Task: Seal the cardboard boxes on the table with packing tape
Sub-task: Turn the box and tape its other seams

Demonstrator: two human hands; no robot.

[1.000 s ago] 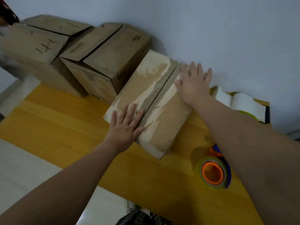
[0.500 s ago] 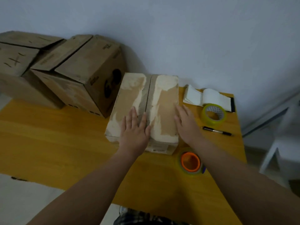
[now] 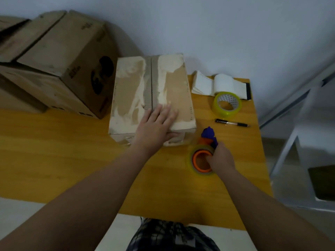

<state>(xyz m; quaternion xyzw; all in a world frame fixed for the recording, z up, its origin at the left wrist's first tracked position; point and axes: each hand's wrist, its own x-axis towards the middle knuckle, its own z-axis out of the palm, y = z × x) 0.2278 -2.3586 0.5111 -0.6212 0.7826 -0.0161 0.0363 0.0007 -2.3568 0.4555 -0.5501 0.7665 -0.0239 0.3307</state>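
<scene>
A flat cardboard box (image 3: pixel 134 87) with torn white patches and a closed centre seam lies on the yellow table (image 3: pixel 63 151). My left hand (image 3: pixel 155 125) rests flat on its near edge, fingers straight over the seam and thumb down the front face. Just right of the box sits a tape dispenser (image 3: pixel 200 160) with an orange core, a clear roll and a blue-purple handle. My right hand (image 3: pixel 220 158) grips it, fingers curled into the core and round the handle.
Larger brown cardboard boxes (image 3: pixel 59 58) stand at the back left against the wall. A loose roll of clear tape (image 3: pixel 227 105), a black pen (image 3: pixel 232 123) and an open white notebook (image 3: pixel 219 84) lie at the back right. A white chair (image 3: pixel 306 145) stands right of the table.
My right hand left the box top and took hold of the tape dispenser. My left hand slid right across the seam at the near edge. The view swung from a slanted angle to square.
</scene>
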